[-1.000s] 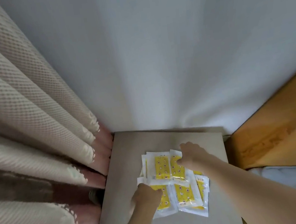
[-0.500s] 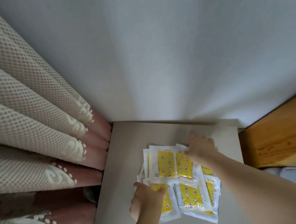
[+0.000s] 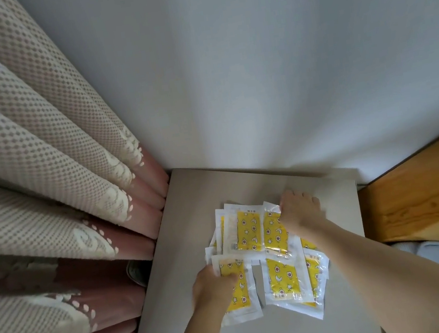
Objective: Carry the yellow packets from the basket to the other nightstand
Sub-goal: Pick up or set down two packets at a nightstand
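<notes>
Yellow packets [image 3: 265,250] lie in an overlapping heap on the grey nightstand [image 3: 357,314]. Left hand [image 3: 212,288], at 7 o'clock of the heap, pinches one packet's near edge. Right hand [image 3: 298,208], at 1 o'clock, presses down with relaxed fingers. Curtain [image 3: 45,192] hangs at 9 o'clock.

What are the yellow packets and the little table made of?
The yellow packets look like thin, clear, shiny plastic pouches with a yellow printed sheet inside: their edges glint and crinkle. The nightstand top looks smooth, matte and grey-beige, maybe painted or laminated board; I can't tell which.
</notes>
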`<control>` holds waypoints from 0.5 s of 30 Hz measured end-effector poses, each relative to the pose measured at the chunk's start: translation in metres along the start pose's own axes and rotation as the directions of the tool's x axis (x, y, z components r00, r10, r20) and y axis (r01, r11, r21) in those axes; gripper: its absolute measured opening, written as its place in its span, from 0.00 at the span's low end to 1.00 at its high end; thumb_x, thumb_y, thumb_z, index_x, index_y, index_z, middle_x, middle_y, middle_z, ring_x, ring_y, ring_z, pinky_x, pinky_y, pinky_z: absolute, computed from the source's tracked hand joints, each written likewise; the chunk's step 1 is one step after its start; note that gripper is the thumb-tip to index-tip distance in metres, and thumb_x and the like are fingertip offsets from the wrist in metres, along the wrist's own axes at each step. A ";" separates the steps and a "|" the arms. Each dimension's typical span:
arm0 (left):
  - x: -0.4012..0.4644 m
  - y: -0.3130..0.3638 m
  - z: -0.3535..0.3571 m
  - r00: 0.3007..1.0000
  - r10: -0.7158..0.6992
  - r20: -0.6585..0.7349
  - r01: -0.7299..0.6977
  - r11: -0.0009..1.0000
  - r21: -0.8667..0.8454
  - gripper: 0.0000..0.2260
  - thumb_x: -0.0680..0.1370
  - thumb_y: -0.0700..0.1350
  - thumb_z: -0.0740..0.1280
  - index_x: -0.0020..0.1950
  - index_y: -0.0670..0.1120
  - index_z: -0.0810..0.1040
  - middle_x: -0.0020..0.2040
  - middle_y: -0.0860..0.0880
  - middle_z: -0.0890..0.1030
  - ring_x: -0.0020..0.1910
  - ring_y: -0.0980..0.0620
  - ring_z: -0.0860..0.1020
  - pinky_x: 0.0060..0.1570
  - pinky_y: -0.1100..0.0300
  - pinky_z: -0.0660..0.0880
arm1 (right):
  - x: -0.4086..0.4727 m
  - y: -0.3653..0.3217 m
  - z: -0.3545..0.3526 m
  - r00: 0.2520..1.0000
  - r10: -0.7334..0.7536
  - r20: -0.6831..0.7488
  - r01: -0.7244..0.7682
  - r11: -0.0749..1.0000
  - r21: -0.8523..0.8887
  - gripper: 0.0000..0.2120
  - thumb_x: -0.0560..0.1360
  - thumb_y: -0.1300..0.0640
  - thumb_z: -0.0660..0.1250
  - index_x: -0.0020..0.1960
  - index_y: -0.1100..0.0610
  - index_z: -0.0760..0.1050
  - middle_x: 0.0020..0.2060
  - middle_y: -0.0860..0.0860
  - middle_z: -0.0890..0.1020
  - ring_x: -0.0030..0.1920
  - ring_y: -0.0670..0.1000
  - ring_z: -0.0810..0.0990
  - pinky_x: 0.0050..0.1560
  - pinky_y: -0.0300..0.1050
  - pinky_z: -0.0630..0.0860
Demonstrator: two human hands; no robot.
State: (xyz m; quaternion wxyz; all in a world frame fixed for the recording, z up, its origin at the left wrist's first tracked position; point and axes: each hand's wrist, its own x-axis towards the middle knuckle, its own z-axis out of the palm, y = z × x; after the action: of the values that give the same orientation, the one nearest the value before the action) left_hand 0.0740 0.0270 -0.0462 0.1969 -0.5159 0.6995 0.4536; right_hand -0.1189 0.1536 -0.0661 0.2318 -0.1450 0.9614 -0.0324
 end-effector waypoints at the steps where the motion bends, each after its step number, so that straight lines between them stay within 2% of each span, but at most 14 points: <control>1: -0.001 -0.001 -0.002 1.000 0.003 0.011 -0.003 1.000 -0.008 0.07 0.74 0.47 0.69 0.51 0.51 0.80 0.43 0.53 0.82 0.41 0.53 0.80 0.37 0.62 0.76 | -0.002 0.000 -0.003 1.000 -0.025 -0.017 0.025 1.000 -0.005 0.14 0.73 0.63 0.61 0.58 0.56 0.70 0.56 0.52 0.76 0.59 0.56 0.72 0.58 0.47 0.65; 5: -0.003 -0.002 -0.006 1.000 0.007 0.009 -0.007 1.000 -0.030 0.06 0.74 0.46 0.69 0.50 0.51 0.80 0.44 0.52 0.83 0.44 0.51 0.81 0.45 0.57 0.80 | -0.011 0.001 -0.017 0.984 -0.149 -0.102 0.143 0.988 -0.058 0.10 0.75 0.65 0.59 0.54 0.55 0.69 0.52 0.51 0.76 0.55 0.53 0.74 0.56 0.46 0.66; 7: -0.003 -0.003 -0.007 1.000 0.003 0.007 -0.002 1.000 -0.029 0.06 0.74 0.46 0.69 0.50 0.51 0.80 0.44 0.52 0.83 0.44 0.51 0.82 0.45 0.57 0.80 | -0.014 0.002 -0.021 0.988 -0.119 -0.093 0.121 0.993 0.012 0.09 0.75 0.65 0.58 0.52 0.55 0.70 0.48 0.51 0.77 0.50 0.54 0.76 0.51 0.46 0.70; 9: -0.002 -0.005 -0.007 1.000 -0.001 0.002 0.001 1.000 -0.022 0.06 0.73 0.47 0.69 0.49 0.51 0.80 0.43 0.52 0.83 0.43 0.51 0.82 0.45 0.57 0.80 | -0.015 0.001 -0.021 0.999 -0.019 -0.050 0.028 0.980 0.197 0.08 0.76 0.65 0.56 0.48 0.55 0.70 0.41 0.51 0.78 0.41 0.54 0.78 0.41 0.47 0.74; 10: -0.002 -0.006 -0.007 1.000 0.000 0.001 0.000 1.000 -0.022 0.06 0.74 0.47 0.69 0.49 0.51 0.80 0.43 0.52 0.83 0.43 0.51 0.82 0.45 0.57 0.80 | -0.016 0.000 -0.022 0.999 0.036 -0.014 -0.031 0.955 0.294 0.07 0.77 0.63 0.56 0.47 0.54 0.70 0.39 0.51 0.78 0.39 0.54 0.78 0.37 0.45 0.73; 13: -0.001 -0.009 -0.005 1.000 0.007 0.013 -0.006 0.999 -0.046 0.06 0.74 0.47 0.69 0.49 0.51 0.81 0.43 0.52 0.83 0.42 0.51 0.82 0.44 0.57 0.80 | -0.015 -0.005 -0.029 0.974 0.150 0.170 -0.215 0.850 0.481 0.05 0.77 0.58 0.62 0.44 0.58 0.72 0.37 0.52 0.76 0.41 0.54 0.77 0.40 0.44 0.72; 15: 0.000 -0.011 -0.005 1.000 0.000 0.024 0.001 0.998 -0.055 0.05 0.73 0.46 0.68 0.48 0.50 0.81 0.42 0.51 0.83 0.41 0.50 0.81 0.43 0.57 0.80 | -0.015 -0.006 -0.036 0.928 0.187 0.324 -0.328 0.821 0.468 0.03 0.76 0.61 0.65 0.45 0.60 0.73 0.36 0.53 0.74 0.38 0.53 0.75 0.42 0.45 0.72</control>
State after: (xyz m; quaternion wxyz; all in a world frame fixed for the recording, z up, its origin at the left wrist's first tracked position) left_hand 0.0846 0.0222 -0.0485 0.1909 -0.5159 0.6842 0.4788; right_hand -0.1211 0.1516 -0.0272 0.3897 0.0515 0.8886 -0.2362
